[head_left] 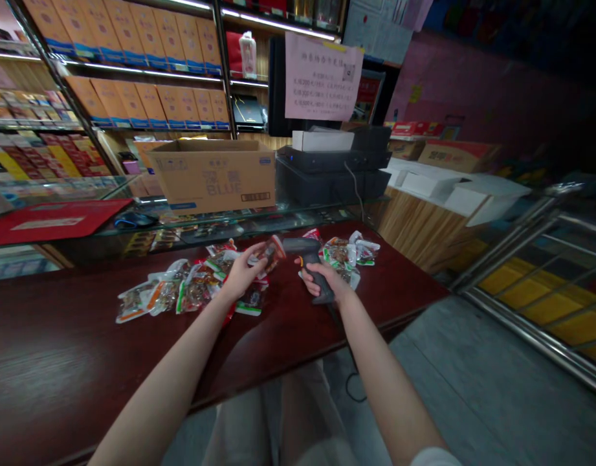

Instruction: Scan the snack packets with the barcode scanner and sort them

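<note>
My right hand point(321, 278) is closed round the handle of a dark grey barcode scanner point(320, 285), whose head points left. Between the fingers of my left hand point(244, 268) is a clear snack packet point(273, 254) with a red edge, tilted up close to the scanner's head. Under and left of that hand lies a loose pile of similar snack packets point(195, 288) with red, green and orange edges. A smaller group of packets point(340, 252) lies behind and right of the scanner. Print on the packets is too small to read.
The dark red table point(84, 349) bears the packets. Behind it stand a glass counter with an open cardboard box point(215, 175), a computer mouse point(135, 220), a red folder point(59, 220) and black machines point(331, 175). A metal railing point(535, 259) is at the right. The scanner's cord hangs below the table edge.
</note>
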`<state>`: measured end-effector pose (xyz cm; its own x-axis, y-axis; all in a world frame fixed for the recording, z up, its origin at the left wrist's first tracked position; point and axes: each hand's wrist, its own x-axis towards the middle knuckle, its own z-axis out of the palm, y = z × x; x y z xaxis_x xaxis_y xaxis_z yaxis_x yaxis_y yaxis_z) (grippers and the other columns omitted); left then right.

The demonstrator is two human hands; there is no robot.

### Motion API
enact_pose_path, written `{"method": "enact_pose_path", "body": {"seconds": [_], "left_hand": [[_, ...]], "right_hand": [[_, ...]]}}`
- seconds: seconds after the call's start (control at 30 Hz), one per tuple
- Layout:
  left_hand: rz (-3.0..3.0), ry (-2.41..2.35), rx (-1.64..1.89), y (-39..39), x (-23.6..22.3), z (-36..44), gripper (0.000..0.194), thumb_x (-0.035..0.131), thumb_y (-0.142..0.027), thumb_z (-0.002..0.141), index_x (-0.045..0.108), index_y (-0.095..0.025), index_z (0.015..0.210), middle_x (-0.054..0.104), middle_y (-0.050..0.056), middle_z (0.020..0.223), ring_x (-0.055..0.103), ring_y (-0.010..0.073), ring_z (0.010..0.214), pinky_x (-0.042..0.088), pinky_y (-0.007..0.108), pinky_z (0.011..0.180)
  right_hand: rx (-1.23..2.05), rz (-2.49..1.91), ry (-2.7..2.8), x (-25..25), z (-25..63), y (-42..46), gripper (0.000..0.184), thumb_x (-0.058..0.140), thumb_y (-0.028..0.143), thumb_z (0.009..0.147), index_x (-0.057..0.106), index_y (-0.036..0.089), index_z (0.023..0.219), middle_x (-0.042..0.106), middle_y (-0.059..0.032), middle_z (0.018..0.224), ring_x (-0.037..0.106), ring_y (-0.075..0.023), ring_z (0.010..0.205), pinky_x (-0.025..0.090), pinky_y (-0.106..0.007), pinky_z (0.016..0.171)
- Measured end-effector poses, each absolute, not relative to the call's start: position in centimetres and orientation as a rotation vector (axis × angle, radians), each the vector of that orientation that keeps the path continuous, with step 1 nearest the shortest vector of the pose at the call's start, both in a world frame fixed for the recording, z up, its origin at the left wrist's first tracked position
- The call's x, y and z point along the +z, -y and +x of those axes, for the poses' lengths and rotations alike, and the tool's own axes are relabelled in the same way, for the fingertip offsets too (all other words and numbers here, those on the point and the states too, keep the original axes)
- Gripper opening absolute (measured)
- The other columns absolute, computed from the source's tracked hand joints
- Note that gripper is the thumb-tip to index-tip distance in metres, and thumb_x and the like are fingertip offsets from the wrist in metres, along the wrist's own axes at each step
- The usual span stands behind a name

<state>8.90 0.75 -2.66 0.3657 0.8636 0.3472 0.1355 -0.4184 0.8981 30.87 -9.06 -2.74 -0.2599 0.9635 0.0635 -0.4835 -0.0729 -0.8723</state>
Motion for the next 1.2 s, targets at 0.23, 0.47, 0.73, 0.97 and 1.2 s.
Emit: {"method": "enact_pose_path", "body": {"seconds": [0.23,0.47,0.73,0.97,1.2], "left_hand": [[1.802,-0.991,1.207,-0.6,-2.9,8.8,0.023,0.059,-0.033,0.080,0.052,-0.020,0.097,0.060,0.000,0.083,0.057,0.0155,0.076,0.047,0.029,0.076],[1.893,-0.960,1.182,-0.5,-3.2,8.7,0.030,0.057,-0.034,0.081,0.051,-0.020,0.107,0.062,0.001,0.089,0.059,0.0180,0.083,0.047,0.031,0.079],[2.031,-1.033,1.113,0.3,-3.1,8.6,0.038,0.053,-0.033,0.082,0.053,-0.017,0.116,0.058,-0.002,0.075,0.053,0.0150,0.065,0.043,0.027,0.067],[2.358,-1.435,1.097,2.0,-1.1,8.3,0.045,0.052,-0.036,0.085,0.054,-0.015,0.125,0.065,0.011,0.086,0.061,0.0309,0.093,0.043,0.042,0.087],[2.590,-1.765,0.935,2.6,-0.5,7.5,0.043,0.051,-0.026,0.084,0.058,-0.011,0.123,0.050,0.026,0.136,0.042,0.0450,0.125,0.030,0.060,0.099]], "right_hand": [[1.646,-0.741,1.008,-3.4,31.7,9.8,0.033,0.062,0.031,0.081,0.053,0.015,0.110,0.050,0.0084,0.057,0.035,-0.0047,0.032,0.027,-0.019,0.031],[1.627,-0.810,1.049,-3.6,31.1,10.0,0.034,0.064,0.031,0.081,0.052,0.015,0.108,0.049,0.0092,0.056,0.038,-0.0050,0.033,0.029,-0.018,0.032],[1.613,-0.851,1.118,-3.6,30.8,10.2,0.025,0.064,0.028,0.080,0.051,0.018,0.100,0.049,0.0102,0.056,0.039,-0.0052,0.033,0.033,-0.018,0.033],[1.518,-0.743,1.014,-2.6,32.0,10.7,0.029,0.064,0.032,0.080,0.052,0.018,0.102,0.048,0.0095,0.056,0.034,-0.0043,0.032,0.027,-0.018,0.032],[1.322,-0.769,0.917,-1.6,38.1,11.3,0.021,0.065,0.031,0.078,0.049,0.020,0.086,0.047,0.0076,0.056,0.031,-0.0047,0.033,0.025,-0.019,0.030]]}}
